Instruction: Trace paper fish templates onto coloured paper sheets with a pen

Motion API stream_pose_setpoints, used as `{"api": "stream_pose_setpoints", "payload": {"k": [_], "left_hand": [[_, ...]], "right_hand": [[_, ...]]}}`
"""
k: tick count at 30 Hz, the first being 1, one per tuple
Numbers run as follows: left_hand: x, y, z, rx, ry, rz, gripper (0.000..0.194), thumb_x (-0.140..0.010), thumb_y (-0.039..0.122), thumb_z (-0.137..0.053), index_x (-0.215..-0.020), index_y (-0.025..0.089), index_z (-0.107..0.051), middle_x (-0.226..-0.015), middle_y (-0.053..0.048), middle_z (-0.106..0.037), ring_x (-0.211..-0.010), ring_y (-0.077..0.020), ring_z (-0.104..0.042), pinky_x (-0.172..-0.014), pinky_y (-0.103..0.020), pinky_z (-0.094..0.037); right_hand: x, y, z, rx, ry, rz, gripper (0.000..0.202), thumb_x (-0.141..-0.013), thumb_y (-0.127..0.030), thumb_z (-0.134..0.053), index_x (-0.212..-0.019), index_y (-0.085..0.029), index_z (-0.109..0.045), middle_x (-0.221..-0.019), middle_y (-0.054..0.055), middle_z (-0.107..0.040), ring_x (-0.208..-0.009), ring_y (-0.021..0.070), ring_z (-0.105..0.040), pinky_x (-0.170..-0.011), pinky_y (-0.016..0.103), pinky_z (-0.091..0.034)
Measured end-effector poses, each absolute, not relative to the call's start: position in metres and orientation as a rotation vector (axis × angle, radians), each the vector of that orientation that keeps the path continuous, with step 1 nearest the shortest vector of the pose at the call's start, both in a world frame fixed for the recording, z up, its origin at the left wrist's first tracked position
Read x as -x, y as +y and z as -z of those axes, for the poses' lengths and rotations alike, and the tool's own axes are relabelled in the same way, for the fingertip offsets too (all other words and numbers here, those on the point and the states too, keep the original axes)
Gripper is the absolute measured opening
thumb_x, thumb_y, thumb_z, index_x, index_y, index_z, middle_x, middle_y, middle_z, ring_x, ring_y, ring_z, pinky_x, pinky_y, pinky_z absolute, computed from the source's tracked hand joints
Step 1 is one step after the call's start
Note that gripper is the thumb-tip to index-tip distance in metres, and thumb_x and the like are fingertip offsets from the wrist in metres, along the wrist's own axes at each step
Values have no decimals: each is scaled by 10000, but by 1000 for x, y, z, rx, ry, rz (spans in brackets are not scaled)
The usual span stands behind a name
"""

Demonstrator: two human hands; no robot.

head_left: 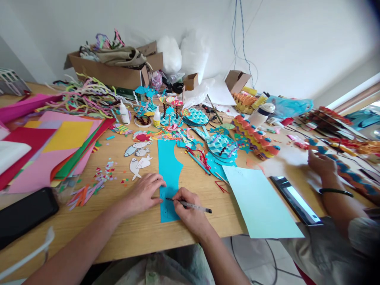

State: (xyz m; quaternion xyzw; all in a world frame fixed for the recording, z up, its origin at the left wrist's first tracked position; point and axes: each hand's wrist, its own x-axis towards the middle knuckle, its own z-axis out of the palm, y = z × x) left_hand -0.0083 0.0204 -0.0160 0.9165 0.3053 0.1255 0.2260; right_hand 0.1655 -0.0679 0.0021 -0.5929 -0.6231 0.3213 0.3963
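Note:
A strip of blue paper lies upright in view at the table's middle, with a curved cut on its right edge and a small drawn shape near its bottom. My right hand grips a pen, its tip on the lower part of the paper. On the paper's left edge rests my left hand, fingers apart and holding nothing. White fish cutouts lie just beyond my left hand, beside the paper.
Coloured sheets and a black phone are at left. A pale green sheet overhangs the front edge at right, near another phone. Another person's hand is at far right. Glue bottles and paper crafts stand behind.

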Motion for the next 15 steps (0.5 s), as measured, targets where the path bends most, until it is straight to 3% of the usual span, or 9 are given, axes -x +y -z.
{"api": "stream_pose_setpoints", "payload": {"k": [15], "left_hand": [[8,14,13,-2517,881,-353,367,-696,152,-687,-1016,216,-518,-1128,-39,-509,-1084,-225,-440,-922,-381,-383]], "right_hand": [[-162,-63,9,1512,-1585,-797,86,-764,-176,-492,-746,-191,-574,-643,-16,-584,-560,110,-500,-556,215,-386]]}}
